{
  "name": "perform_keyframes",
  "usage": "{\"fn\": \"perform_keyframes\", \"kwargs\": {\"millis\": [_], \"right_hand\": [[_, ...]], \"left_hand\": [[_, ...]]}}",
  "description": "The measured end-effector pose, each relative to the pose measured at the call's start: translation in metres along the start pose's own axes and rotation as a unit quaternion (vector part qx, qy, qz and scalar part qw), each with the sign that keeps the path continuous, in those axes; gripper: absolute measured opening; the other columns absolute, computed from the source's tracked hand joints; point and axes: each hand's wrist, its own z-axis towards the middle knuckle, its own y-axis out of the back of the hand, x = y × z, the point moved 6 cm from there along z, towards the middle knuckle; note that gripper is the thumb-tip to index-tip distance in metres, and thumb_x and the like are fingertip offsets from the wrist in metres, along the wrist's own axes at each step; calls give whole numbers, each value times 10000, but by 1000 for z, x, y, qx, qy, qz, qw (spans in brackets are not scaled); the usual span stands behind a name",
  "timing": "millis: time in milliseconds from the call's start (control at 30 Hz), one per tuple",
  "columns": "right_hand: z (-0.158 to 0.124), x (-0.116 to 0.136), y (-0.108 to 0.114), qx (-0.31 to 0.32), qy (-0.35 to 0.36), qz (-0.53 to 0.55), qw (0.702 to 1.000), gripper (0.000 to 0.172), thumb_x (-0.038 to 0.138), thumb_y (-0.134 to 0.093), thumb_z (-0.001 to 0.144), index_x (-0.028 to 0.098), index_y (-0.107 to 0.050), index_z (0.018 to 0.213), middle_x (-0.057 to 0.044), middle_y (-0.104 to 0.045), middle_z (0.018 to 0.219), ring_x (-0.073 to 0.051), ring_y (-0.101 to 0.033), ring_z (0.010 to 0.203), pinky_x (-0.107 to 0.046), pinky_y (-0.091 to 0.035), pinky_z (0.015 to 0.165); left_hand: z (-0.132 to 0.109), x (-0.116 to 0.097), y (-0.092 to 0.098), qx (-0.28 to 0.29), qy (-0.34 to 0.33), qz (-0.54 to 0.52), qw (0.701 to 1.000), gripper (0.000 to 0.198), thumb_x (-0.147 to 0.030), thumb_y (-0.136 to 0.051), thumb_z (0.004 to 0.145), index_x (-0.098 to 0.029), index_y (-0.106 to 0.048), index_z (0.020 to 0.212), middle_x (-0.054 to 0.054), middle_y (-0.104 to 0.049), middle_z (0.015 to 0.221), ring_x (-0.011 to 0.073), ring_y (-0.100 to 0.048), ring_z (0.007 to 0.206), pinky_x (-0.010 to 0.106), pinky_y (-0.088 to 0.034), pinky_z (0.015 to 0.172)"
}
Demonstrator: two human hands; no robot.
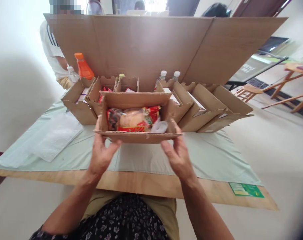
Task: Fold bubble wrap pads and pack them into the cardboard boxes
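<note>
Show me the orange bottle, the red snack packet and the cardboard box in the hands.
orange bottle [83, 69], head view, on its body.
red snack packet [134, 119], head view, on its pale middle.
cardboard box [139, 137], head view, on its front flap.

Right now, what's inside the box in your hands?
A red food packet and a crumpled clear wrapper lie inside the cardboard box; anything beneath them is hidden.
</note>
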Motion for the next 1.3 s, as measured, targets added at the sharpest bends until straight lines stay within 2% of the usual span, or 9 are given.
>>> {"fn": "perform_keyframes", "kwargs": {"millis": [133, 200, 267, 400, 500, 733, 900, 1133, 1300], "right_hand": [[-27, -4, 70, -195, 5, -74, 978, 530, 470, -574, 999, 246, -555, 1479, -90, -566, 1517, -334, -471, 1461, -617, -287, 1247], [-55, -12, 84, -247, -20, -82, 965, 544, 432, -559, 1010, 248, -511, 1519, -88, -549, 1537, -339, -464, 1468, -628, -285, 1244], [-74, -21, 64, -198, -51, -67, 977, 605, 439, -564, 1006, 261, -441, 1571, -92, -512, 1575, -336, -468, 1468, -601, -327, 1236], [-74, -31, -16, 4, -72, -26, 997, 750, 483, -629, 963, 299, -327, 1625, -87, -395, 1662, -327, -400, 1518, -558, -371, 1231], [-63, -35, -34, 30, -78, -33, 996, 825, 505, -682, 922, 287, -315, 1627, -110, -379, 1668, -342, -385, 1524, -581, -353, 1237], [-93, -59, 12, -125, -126, -56, 983, 832, 497, -692, 907, 278, -315, 1616, -144, -415, 1630, -364, -474, 1440, -616, -409, 1170], [-112, -69, -2, -128, -97, -55, 986, 792, 417, -658, 936, 318, -280, 1625, -142, -377, 1646, -357, -500, 1412, -570, -517, 1059], [-104, -81, -12, -92, -80, -81, 989, 754, 358, -629, 959, 370, -280, 1628, -118, -381, 1647, -350, -537, 1387, -543, -573, 1001], [-94, -75, -22, -24, -44, -142, 989, 763, 303, -623, 964, 388, -268, 1635, -82, -238, 1720, -370, -372, 1525, -575, -546, 1072]], "left_hand": [[-23, -13, -66, 134, -13, 11, 991, 948, -360, -686, 917, -293, -103, 1662, 125, -239, 1730, 338, -300, 1575, 553, -336, 1273], [-40, -9, -80, 168, -9, 12, 986, 970, -332, -719, 892, -302, -128, 1661, 124, -256, 1724, 356, -293, 1576, 579, -340, 1267], [-49, 3, -64, 135, 16, 13, 991, 936, -325, -720, 894, -306, -171, 1652, 123, -303, 1707, 357, -331, 1559, 579, -360, 1255], [-44, 30, 7, -5, 95, 37, 995, 803, -367, -693, 923, -277, -292, 1613, 127, -401, 1655, 341, -387, 1532, 562, -326, 1268], [-36, 39, 21, -34, 114, 32, 992, 787, -387, -706, 908, -251, -341, 1591, 141, -443, 1624, 342, -438, 1498, 556, -346, 1252], [15, 56, -62, 89, 68, -1, 994, 771, -278, -689, 851, -226, -392, 1561, 135, -510, 1575, 309, -501, 1449, 502, -396, 1225], [61, 76, -93, 111, 43, 56, 991, 742, -305, -662, 860, -179, -417, 1549, 183, -534, 1544, 337, -522, 1423, 559, -399, 1201], [35, 96, -135, 133, 62, 21, 989, 659, -438, -505, 994, -202, -355, 1590, 164, -374, 1665, 311, -365, 1541, 546, -321, 1256], [21, 109, -145, 104, 85, 0, 991, 648, -526, -417, 1032, -204, -358, 1592, 137, -336, 1693, 286, -307, 1573, 502, -237, 1305]]}}
